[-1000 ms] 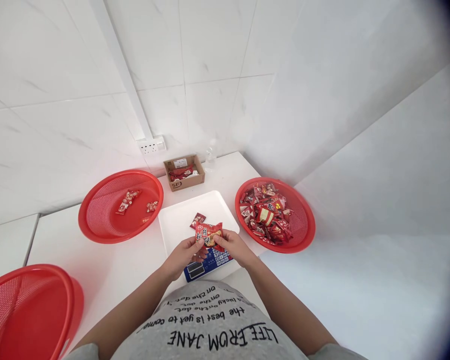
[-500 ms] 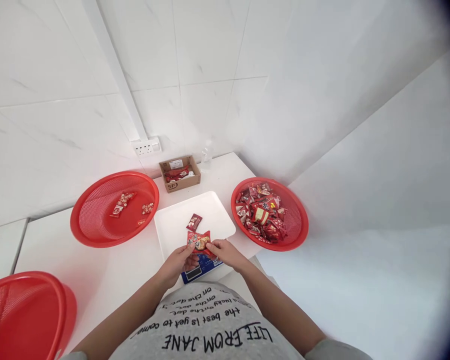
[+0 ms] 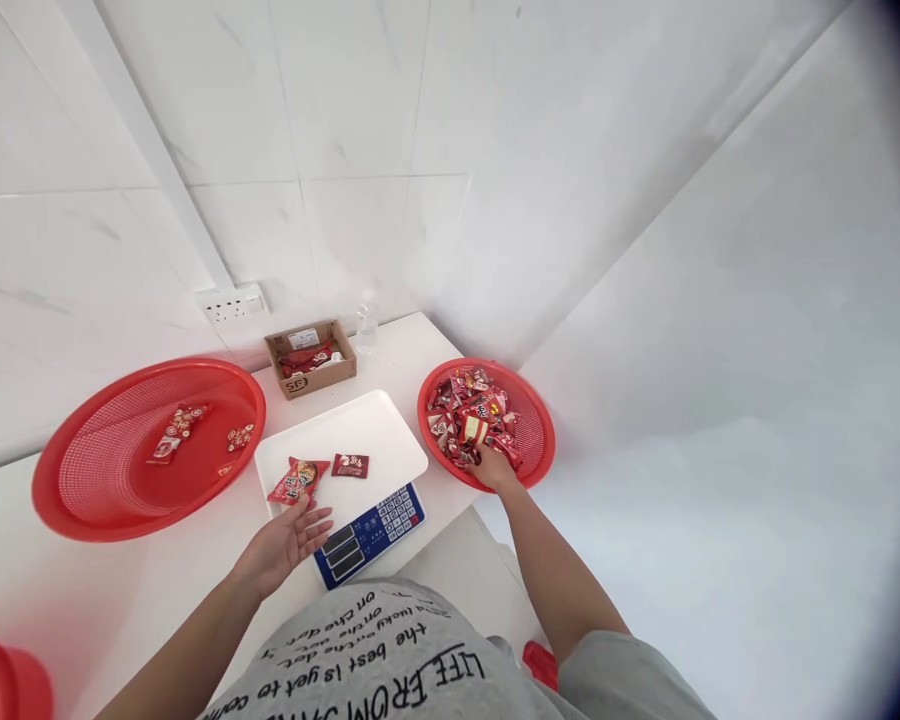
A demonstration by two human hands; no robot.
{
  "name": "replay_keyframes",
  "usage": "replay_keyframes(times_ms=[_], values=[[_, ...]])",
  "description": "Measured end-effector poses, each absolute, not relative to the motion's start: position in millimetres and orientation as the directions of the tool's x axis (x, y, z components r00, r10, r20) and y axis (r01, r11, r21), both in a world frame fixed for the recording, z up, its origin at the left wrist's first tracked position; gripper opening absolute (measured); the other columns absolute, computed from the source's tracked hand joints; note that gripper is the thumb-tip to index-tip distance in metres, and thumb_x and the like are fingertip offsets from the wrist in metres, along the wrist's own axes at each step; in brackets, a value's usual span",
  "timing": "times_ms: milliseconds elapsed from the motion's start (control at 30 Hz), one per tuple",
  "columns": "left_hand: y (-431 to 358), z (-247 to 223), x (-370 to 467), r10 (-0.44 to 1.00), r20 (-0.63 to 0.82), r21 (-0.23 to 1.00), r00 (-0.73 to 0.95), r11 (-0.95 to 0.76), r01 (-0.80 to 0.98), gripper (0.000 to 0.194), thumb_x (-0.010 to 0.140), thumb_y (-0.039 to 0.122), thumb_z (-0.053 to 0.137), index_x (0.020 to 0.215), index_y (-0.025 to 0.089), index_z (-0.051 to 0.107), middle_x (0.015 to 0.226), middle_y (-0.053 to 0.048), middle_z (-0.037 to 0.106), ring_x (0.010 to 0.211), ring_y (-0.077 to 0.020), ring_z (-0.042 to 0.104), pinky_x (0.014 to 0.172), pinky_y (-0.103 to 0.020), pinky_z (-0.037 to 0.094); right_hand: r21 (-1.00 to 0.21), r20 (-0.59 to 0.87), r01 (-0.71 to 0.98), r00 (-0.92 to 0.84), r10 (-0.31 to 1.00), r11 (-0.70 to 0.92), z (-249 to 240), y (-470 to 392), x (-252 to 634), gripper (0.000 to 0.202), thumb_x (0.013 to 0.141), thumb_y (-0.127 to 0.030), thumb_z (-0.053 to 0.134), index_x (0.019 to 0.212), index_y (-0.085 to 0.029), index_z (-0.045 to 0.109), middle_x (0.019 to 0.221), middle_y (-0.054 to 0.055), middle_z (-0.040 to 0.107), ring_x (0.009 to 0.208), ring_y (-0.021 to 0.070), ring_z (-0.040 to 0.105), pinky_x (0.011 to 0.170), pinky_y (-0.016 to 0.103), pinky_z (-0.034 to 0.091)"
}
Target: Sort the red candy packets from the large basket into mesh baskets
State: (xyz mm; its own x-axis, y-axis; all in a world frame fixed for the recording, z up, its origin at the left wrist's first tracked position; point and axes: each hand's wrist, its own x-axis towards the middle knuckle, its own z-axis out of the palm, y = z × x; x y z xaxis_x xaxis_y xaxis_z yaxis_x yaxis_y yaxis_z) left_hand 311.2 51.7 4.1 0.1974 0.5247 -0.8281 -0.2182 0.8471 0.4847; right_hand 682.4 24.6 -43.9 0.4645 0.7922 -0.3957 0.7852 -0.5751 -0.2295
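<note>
A white weighing scale (image 3: 381, 425) with a blue keypad panel stands before me. On its tray lie a larger red snack packet (image 3: 298, 481) at the left and a small dark red packet (image 3: 351, 466) beside it. My left hand (image 3: 289, 540) is at the tray's near left edge, palm up and fingers spread, its thumb against the lower edge of the larger packet. My right hand (image 3: 493, 468) reaches into the right red basket (image 3: 538, 440), among many red snack packets (image 3: 480, 408). Its fingertips are hidden there.
A wide red basket (image 3: 112, 470) with a few packets stands at the left. Behind the scale are a cardboard box (image 3: 319, 378) holding red packets and a clear bottle (image 3: 367, 318). Another red basket (image 3: 15, 680) shows at the lower left. The table (image 3: 401, 355) meets the wall.
The larger packet has gone from both hands onto the left of the tray. My right hand has moved right into the basket; my left hand has opened. The view has shifted right.
</note>
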Motion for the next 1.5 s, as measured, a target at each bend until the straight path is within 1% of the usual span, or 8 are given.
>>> replay_keyframes(times_ms=[200, 333, 467, 600, 767, 967, 1300, 1500], values=[[41.8, 7.9, 313.0, 0.437, -0.86, 0.441, 0.265, 0.896, -0.046, 0.029, 0.077, 0.033, 0.063, 0.098, 0.015, 0.056, 0.095, -0.009, 0.067, 0.077, -0.0169, 0.065, 0.067, -0.028, 0.053, -0.151, -0.469, 0.804, 0.454, 0.758, -0.575, -56.1, 40.6, 675.9, 0.049, 0.074, -0.046, 0.06, 0.116, -0.023, 0.054, 0.122, 0.016, 0.051, 0.117, 0.0348, 0.041, 0.086, 0.044, 0.037], [39.2, 12.3, 313.3, 0.459, -0.844, 0.481, 0.276, 0.876, 0.015, 0.033, 0.075, 0.036, 0.064, 0.101, 0.016, 0.057, 0.09, -0.007, 0.067, 0.076, -0.0165, 0.064, 0.069, -0.028, 0.052, -0.159, -0.49, 0.825, 0.412, 0.769, -0.543, -60.8, 51.6, 669.9, 0.039, 0.078, -0.044, 0.055, 0.11, -0.022, 0.058, 0.124, 0.014, 0.049, 0.11, 0.0298, 0.049, 0.086, 0.039, 0.038], [40.3, 9.9, 312.0, 0.498, -0.832, 0.519, 0.244, 0.855, 0.024, 0.034, 0.076, 0.038, 0.063, 0.101, 0.017, 0.056, 0.099, -0.009, 0.064, 0.078, -0.0171, 0.064, 0.07, -0.03, 0.052, -0.181, -0.521, 0.821, 0.387, 0.761, -0.542, -65.4, 54.3, 672.1, 0.047, 0.078, -0.044, 0.054, 0.121, -0.025, 0.05, 0.123, 0.013, 0.049, 0.102, 0.0254, 0.056, 0.081, 0.034, 0.041], [43.1, 6.9, 310.8, 0.547, -0.817, 0.561, 0.181, 0.827, 0.032, 0.032, 0.076, 0.034, 0.064, 0.101, 0.019, 0.055, 0.11, -0.009, 0.06, 0.08, -0.0166, 0.063, 0.071, -0.031, 0.051, -0.167, -0.491, 0.804, 0.434, 0.755, -0.571, -67.4, 54.1, 672.2, 0.049, 0.078, -0.037, 0.054, 0.124, -0.026, 0.044, 0.128, 0.013, 0.046, 0.105, 0.0292, 0.054, 0.081, 0.039, 0.042], [49.4, 12.3, 305.6, 0.605, -0.788, 0.611, 0.113, 0.792, 0.014, 0.026, 0.076, 0.032, 0.064, 0.097, 0.02, 0.056, 0.107, -0.007, 0.061, 0.078, -0.0145, 0.061, 0.071, -0.028, 0.049, -0.174, -0.436, 0.789, 0.475, 0.765, -0.589, -67.1, 51.9, 670.6, 0.035, 0.08, -0.029, 0.049, 0.115, -0.023, 0.052, 0.12, 0.012, 0.054, 0.107, 0.0282, 0.053, 0.081, 0.037, 0.041], [50.5, 15.4, 298.5, 0.628, -0.771, 0.631, 0.109, 0.776, -0.007, 0.024, 0.071, 0.033, 0.069, 0.087, 0.018, 0.061, 0.099, -0.007, 0.065, 0.078, -0.0147, 0.061, 0.069, -0.026, 0.048, -0.218, -0.406, 0.764, 0.495, 0.768, -0.608, -66.9, 46.7, 672.7, 0.037, 0.087, -0.029, 0.035, 0.121, -0.019, 0.047, 0.108, 0.013, 0.061, 0.099, 0.0248, 0.058, 0.076, 0.032, 0.042], [44.8, 13.1, 309.3, 0.634, -0.758, 0.65, 0.155, 0.755, 0.088, 0.031, 0.064, 0.036, 0.073, 0.085, 0.017, 0.062, 0.098, -0.007, 0.062, 0.083, -0.0177, 0.059, 0.072, -0.03, 0.047, -0.207, -0.502, 0.781, 0.432, 0.749, -0.589, -74.9, 57.9, 671.4, 0.045, 0.075, -0.036, 0.058, 0.116, -0.019, 0.05, 0.123, 0.018, 0.045, 0.097, 0.0272, 0.058, 0.08, 0.036, 0.042], [48.1, 7.2, 302.0, 0.673, -0.732, 0.68, 0.11, 0.731, 0.057, 0.031, 0.063, 0.036, 0.074, 0.085, 0.017, 0.062, 0.099, -0.006, 0.061, 0.09, -0.0191, 0.056, 0.074, -0.031, 0.046, -0.222, -0.462, 0.767, 0.46, 0.758, -0.602, -76.0, 56.4, 673.5, 0.039, 0.073, -0.033, 0.06, 0.11, -0.022, 0.053, 0.114, 0.014, 0.053, 0.1, 0.0296, 0.056, 0.081, 0.04, 0.04]])
